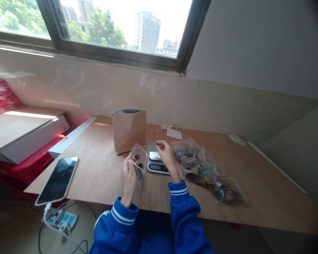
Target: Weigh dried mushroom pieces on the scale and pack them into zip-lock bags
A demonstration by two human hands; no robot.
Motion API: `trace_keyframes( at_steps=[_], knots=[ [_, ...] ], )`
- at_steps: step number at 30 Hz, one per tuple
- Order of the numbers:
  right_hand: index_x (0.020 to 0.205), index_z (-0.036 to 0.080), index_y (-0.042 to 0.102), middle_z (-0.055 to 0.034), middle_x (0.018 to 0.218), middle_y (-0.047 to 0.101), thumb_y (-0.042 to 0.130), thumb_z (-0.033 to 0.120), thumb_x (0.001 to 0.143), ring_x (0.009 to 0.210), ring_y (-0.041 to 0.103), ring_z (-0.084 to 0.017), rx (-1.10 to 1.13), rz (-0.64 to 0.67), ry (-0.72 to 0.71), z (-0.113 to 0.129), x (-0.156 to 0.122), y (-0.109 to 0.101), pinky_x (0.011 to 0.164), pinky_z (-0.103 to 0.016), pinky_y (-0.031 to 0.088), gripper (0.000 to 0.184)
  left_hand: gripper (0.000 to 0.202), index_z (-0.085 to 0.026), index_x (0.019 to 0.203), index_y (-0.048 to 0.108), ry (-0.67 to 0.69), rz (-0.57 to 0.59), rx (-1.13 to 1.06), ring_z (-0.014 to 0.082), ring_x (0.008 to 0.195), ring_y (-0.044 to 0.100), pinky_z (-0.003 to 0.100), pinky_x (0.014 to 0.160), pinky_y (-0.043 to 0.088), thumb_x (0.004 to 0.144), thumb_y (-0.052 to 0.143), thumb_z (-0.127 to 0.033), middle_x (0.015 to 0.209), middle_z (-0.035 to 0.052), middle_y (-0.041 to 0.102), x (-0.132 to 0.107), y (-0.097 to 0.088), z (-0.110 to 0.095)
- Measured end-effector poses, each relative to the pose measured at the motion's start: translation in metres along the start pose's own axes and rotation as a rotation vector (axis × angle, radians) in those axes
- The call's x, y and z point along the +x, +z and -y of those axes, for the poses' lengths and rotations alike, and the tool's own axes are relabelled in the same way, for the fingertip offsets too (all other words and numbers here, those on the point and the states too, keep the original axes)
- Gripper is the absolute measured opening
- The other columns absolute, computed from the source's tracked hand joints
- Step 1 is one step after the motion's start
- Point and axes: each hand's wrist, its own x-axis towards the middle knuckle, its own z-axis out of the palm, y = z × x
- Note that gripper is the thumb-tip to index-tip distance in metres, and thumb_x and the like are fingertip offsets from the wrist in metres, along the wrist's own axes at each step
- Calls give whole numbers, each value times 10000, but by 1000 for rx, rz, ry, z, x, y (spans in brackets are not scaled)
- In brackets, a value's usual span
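Observation:
My left hand [128,181] grips a transparent zip bag [136,161] holding a few dark, dried-looking pieces, upright just left of a digital kitchen scale [155,159]. My right hand [168,157] sits over the scale's right side, its fingertips curled at the back of the steel platform. Whether those fingers pinch anything is hidden. Several filled zip bags [198,170] of dark dried pieces lie to the right of that hand. Behind the scale stands an open kraft paper pouch [129,129].
The wooden table [95,169] carries a smartphone [57,176] at its left and scraps of paper [174,133] at the back. A wall and window rise behind it. A red-and-white box stack [26,141] stands left, and a power strip [61,220] with cables lies on the floor.

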Motion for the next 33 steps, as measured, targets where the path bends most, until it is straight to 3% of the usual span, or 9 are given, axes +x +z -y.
trace_keyframes(
  at_steps=[3,7,13,16,18,21,23,28,33],
  knots=[
    [1032,191,642,-67,1016,700,566,322,836,881,654,-174,276,136,-80,39,-8,-5,784,-292,512,247,384,-167,1044,600,47,5,-8,200,857,638,347,816,495,930,390,-467,834,53,644,0,1,2],
    [1054,209,635,-51,1076,682,552,332,860,929,646,-161,280,185,-124,69,-18,-12,818,-281,504,244,394,-170,1055,606,68,14,-12,201,864,641,351,834,494,936,379,-469,835,58,645,0,0,2],
    [1051,222,628,-66,1135,653,461,411,918,1019,623,-185,226,184,-30,59,-40,-20,857,-303,500,285,441,-157,1136,592,33,9,-12,206,859,639,354,818,498,933,382,-488,871,66,654,1,-3,-1],
    [1248,230,523,-98,1323,553,480,492,910,1163,569,-204,271,298,92,47,-65,-22,939,-344,486,429,430,-158,1127,596,15,-5,-1,210,892,636,360,834,496,936,380,-477,949,87,665,0,-2,-2],
    [1392,237,385,-121,1454,432,581,530,851,1277,493,-231,300,426,164,42,-82,-22,1014,-392,448,646,429,-160,1133,593,3,-4,-8,211,908,636,356,834,497,937,378,-476,973,89,665,-2,-1,-3],
    [1455,244,306,-122,1513,361,684,532,777,1343,431,-257,352,572,179,44,-97,-19,1078,-423,394,828,444,-167,1195,557,-9,27,-38,212,956,632,351,845,494,942,373,-482,1017,90,663,-6,2,-9],
    [1422,251,382,-98,1476,430,616,526,837,1311,474,-244,411,533,144,50,-99,-15,1069,-404,407,687,428,-178,1207,544,13,56,-65,213,1053,607,361,911,469,946,377,-472,1134,101,643,-11,4,-15],
    [1282,267,581,-35,1337,593,427,469,961,1288,501,-214,444,185,31,56,-90,-9,1114,-376,352,410,332,-194,894,597,157,163,-101,230,1309,445,392,1085,340,960,373,-430,1413,85,493,-19,7,-28],
    [1074,223,708,-68,1179,690,453,504,940,1173,593,-251,463,-14,32,41,-87,-16,1049,-408,422,402,259,-213,1090,534,226,48,-147,235,1283,476,419,1069,375,927,480,-407,1393,107,495,-11,3,-17]
  ],
)
